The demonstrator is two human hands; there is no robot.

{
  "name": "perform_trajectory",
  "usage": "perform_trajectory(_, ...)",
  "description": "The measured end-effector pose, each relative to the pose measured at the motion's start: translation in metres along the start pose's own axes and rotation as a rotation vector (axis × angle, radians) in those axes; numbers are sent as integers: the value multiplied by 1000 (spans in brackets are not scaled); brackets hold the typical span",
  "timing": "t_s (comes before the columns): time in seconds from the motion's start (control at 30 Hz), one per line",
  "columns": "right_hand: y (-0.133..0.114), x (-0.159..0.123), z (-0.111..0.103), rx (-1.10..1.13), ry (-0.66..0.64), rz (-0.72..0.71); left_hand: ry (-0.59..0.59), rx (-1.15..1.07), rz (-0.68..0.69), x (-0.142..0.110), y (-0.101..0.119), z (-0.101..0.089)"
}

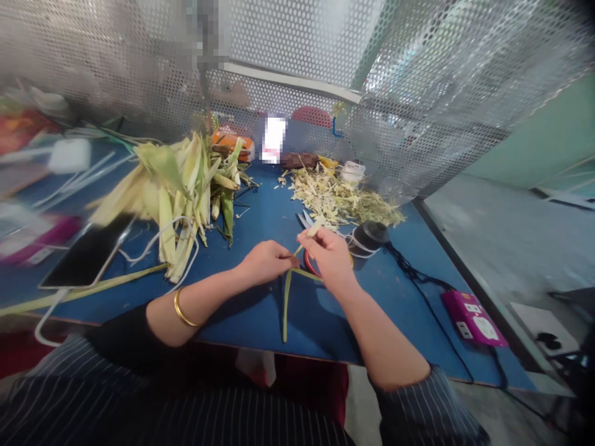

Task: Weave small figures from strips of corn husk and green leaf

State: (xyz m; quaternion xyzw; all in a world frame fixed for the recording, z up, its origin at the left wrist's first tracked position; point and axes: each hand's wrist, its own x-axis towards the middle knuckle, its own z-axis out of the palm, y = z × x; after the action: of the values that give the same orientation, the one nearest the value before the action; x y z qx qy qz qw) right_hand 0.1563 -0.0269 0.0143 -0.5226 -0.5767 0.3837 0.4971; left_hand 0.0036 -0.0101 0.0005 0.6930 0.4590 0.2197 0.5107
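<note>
Over the front middle of the blue table, my left hand (266, 263) is closed in a pinch on a narrow pale-green corn husk strip (287, 306). One length of it hangs down below the fingers, and another runs to the right under my other hand. My right hand (333, 260) pinches the upper end of the husk between thumb and fingers, close to the left fingertips. Partly hidden behind the right hand lie scissors (304, 219), their blades pointing away from me and red on the handle. Just right of them is a black spool (369, 235).
A heap of corn husks (174, 186) lies left, beside a dark-screened phone (88, 255) and white cable. Shredded husk (330, 195) is piled at the back. A purple power strip (474, 319) with black cords sits right. A perforated metal screen (297, 43) stands behind the table.
</note>
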Motion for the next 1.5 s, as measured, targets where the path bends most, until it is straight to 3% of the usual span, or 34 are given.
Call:
perform_trajectory(0.1, -6, -8, -4, -143, 88, -176, 89, -199, -71, 3, 4, -5)
perform_trajectory(0.23, -5, -16, -3, -559, 105, -580, 203, -571, -180, 9, 5, -11)
perform_trajectory(0.3, -1, -17, -2, -768, 68, -750, 186, -702, -185, 11, 3, -12)
perform_trajectory(0.4, 3, -16, 0, -940, 52, -866, 144, -772, -217, 10, 0, -14)
perform_trajectory(0.83, 11, -15, -2, -974, 96, -770, 4, -933, -198, 6, 7, -20)
perform_trajectory(1.2, 8, -18, 6, -1000, -81, -909, 90, -890, -106, 6, 2, -15)
perform_trajectory(1.37, 11, -19, 20, -1151, -251, -986, 80, -928, -108, 5, -1, -7)
perform_trajectory(1.43, 11, -19, 21, -1124, -239, -1002, 59, -911, -93, 5, -3, -5)
perform_trajectory(1.5, 10, -19, 19, -959, -146, -940, 75, -860, -78, 5, -3, -6)
